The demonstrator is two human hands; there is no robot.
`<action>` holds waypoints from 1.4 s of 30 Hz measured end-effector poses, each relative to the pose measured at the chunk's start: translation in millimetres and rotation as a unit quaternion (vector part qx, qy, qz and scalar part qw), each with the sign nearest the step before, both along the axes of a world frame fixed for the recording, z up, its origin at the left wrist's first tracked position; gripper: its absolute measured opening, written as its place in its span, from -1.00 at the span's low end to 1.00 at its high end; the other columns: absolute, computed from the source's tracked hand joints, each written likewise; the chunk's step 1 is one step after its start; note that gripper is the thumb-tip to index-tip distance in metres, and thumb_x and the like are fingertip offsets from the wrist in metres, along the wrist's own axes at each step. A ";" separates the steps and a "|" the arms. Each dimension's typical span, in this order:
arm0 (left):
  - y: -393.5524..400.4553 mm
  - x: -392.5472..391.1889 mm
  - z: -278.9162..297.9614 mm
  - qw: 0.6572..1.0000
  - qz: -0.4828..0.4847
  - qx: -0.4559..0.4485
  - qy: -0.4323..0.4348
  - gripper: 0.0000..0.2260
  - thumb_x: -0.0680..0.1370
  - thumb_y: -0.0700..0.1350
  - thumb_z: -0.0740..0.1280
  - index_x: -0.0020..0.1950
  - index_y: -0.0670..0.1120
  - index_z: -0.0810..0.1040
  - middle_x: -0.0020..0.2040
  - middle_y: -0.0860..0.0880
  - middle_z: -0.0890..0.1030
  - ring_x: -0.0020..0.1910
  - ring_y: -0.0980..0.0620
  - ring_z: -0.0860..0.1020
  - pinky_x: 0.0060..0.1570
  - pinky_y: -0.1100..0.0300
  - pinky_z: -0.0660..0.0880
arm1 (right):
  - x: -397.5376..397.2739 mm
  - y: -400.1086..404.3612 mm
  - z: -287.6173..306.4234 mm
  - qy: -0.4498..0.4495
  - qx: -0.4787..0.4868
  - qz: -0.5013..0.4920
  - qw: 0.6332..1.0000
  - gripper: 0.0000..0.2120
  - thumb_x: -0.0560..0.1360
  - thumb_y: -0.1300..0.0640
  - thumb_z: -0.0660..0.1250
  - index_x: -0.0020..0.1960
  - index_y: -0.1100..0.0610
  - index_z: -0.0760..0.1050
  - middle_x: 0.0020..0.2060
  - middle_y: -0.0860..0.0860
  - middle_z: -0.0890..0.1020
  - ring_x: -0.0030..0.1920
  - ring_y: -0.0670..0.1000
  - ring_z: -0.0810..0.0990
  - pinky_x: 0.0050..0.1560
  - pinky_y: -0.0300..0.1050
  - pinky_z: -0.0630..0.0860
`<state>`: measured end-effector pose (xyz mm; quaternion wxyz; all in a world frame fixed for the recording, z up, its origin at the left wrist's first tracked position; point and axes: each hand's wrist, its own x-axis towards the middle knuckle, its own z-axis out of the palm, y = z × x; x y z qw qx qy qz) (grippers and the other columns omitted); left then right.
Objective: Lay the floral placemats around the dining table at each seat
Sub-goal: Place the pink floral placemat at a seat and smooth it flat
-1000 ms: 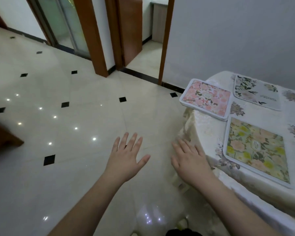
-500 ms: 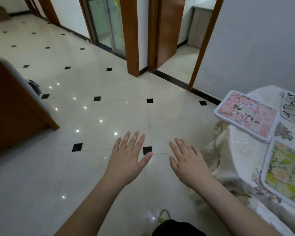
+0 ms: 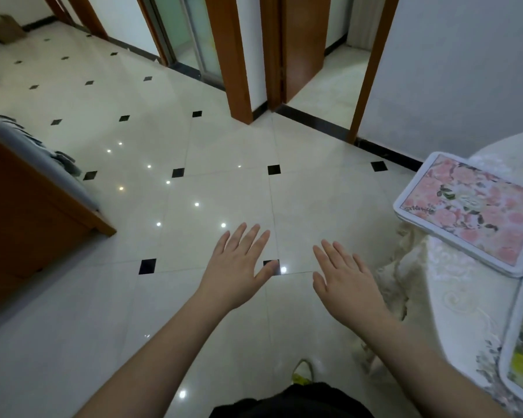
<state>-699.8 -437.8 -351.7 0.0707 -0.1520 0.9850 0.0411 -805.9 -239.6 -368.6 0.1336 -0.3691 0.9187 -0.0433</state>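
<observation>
both hands, left hand and right hand, hover palm-down, fingers spread, empty, over the floor.

The floor is of glossy cream tiles with small black diamonds at the corners, and bright spots of light reflect in it. At the left stands a wooden piece of furniture with a grey cushion on top. At the back, wooden door frames and an open brown door lead to other rooms. A pale wall with a dark skirting rises at the right.
</observation>
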 end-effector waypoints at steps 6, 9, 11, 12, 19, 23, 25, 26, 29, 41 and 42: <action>-1.6 -49.7 -5.2 1.000 -0.021 -0.002 -0.009 -0.20 0.44 0.39 -0.48 0.62 0.10 -0.11 0.63 0.07 -0.09 0.59 0.04 -0.20 0.51 0.05 -0.28 | -43.3 -6.6 4.3 -0.010 -0.013 -0.016 1.000 -0.46 0.66 -0.09 -0.10 0.60 0.00 -0.10 0.59 -0.05 -0.06 0.58 -0.02 -0.12 0.53 0.01 -0.13; -8.7 -73.4 -8.5 0.999 -0.029 0.004 -0.020 -0.25 0.46 0.36 -0.39 0.62 0.10 -0.11 0.63 0.07 -0.09 0.59 0.04 -0.20 0.52 0.04 -0.27 | -63.0 -12.5 5.8 -0.013 -0.012 -0.028 0.999 -0.40 0.59 -0.16 -0.26 0.60 -0.02 -0.09 0.59 -0.06 -0.06 0.58 -0.03 -0.12 0.53 0.01 -0.13; -14.4 -90.7 -11.1 0.999 -0.040 0.004 -0.021 -0.24 0.45 0.35 -0.39 0.62 0.10 -0.12 0.63 0.07 -0.10 0.59 0.04 -0.21 0.54 0.03 -0.25 | -72.9 -16.7 5.5 -0.015 -0.022 -0.037 0.999 -0.23 0.43 -0.20 -0.44 0.60 -0.02 -0.07 0.59 -0.07 -0.04 0.58 -0.04 -0.10 0.53 0.01 -0.12; -18.2 -99.9 -13.0 0.999 -0.045 0.008 -0.019 -0.24 0.45 0.35 -0.39 0.62 0.10 -0.11 0.63 0.07 -0.10 0.59 0.04 -0.21 0.54 0.04 -0.26 | -79.0 -19.1 4.5 -0.015 -0.026 -0.042 0.999 -0.18 0.39 -0.19 -0.47 0.60 -0.02 -0.06 0.59 -0.07 -0.03 0.58 -0.03 -0.09 0.53 0.01 -0.11; -62.8 -166.7 -25.7 0.992 -0.121 0.011 -0.014 -0.30 0.52 0.33 -0.31 0.62 0.07 -0.12 0.63 0.04 -0.09 0.60 0.02 -0.18 0.51 0.07 -0.23 | -123.8 -60.5 -13.3 -0.007 -0.014 -0.073 0.997 -0.27 0.47 -0.15 -0.36 0.60 0.02 -0.02 0.59 -0.03 0.02 0.58 0.00 -0.02 0.52 0.04 -0.05; -106.3 -204.4 -24.7 0.990 -0.138 0.012 -0.004 -0.26 0.49 0.36 -0.38 0.61 0.08 -0.13 0.63 0.05 -0.09 0.60 0.02 -0.17 0.52 0.06 -0.21 | -151.8 -100.1 -21.6 -0.006 -0.012 -0.099 0.995 -0.19 0.39 -0.17 -0.41 0.60 0.02 -0.02 0.59 -0.03 0.02 0.58 0.00 -0.02 0.52 0.04 -0.05; -128.9 -219.8 -24.0 0.990 -0.143 0.018 0.009 -0.19 0.42 0.37 -0.49 0.62 0.09 -0.13 0.63 0.05 -0.08 0.60 0.02 -0.17 0.52 0.05 -0.20 | -166.4 -120.4 -20.0 -0.008 -0.003 -0.106 0.994 -0.18 0.37 -0.17 -0.43 0.60 0.01 -0.07 0.59 -0.05 -0.02 0.58 -0.01 -0.06 0.53 0.03 -0.08; -140.4 -227.0 -24.1 0.989 -0.145 0.025 0.014 -0.17 0.41 0.38 -0.51 0.62 0.09 -0.12 0.63 0.06 -0.08 0.60 0.02 -0.17 0.52 0.05 -0.20 | -174.0 -130.1 -17.7 -0.008 0.001 -0.107 0.994 -0.18 0.37 -0.17 -0.43 0.60 0.01 -0.07 0.59 -0.05 -0.02 0.58 -0.01 -0.06 0.53 0.03 -0.07; -173.8 -249.5 -25.8 0.987 -0.153 0.034 0.018 -0.13 0.39 0.39 -0.56 0.62 0.09 -0.10 0.63 0.06 -0.05 0.60 0.02 -0.14 0.53 0.05 -0.17 | -194.3 -155.3 -14.5 0.016 0.023 -0.127 0.991 -0.25 0.45 -0.15 -0.30 0.58 0.04 0.09 0.57 -0.01 0.14 0.56 0.03 0.12 0.50 0.08 0.09; -198.8 -353.9 -29.0 0.973 -0.228 0.049 0.009 -0.25 0.46 0.31 -0.40 0.62 0.08 -0.09 0.63 0.05 -0.04 0.60 0.02 -0.11 0.52 0.06 -0.05 | -250.3 -172.2 -16.1 0.041 0.030 -0.222 0.974 -0.42 0.47 -0.02 0.01 0.41 0.13 0.44 0.37 0.06 0.51 0.35 0.09 0.50 0.25 0.13 0.46; -196.7 -362.1 -30.1 0.971 -0.235 0.049 0.004 -0.25 0.45 0.31 -0.40 0.62 0.08 -0.10 0.63 0.05 -0.05 0.60 0.02 -0.12 0.53 0.06 -0.05 | -256.4 -170.4 -17.9 0.041 0.030 -0.227 0.973 -0.41 0.47 -0.02 0.00 0.43 0.13 0.42 0.39 0.05 0.49 0.37 0.08 0.48 0.28 0.12 0.44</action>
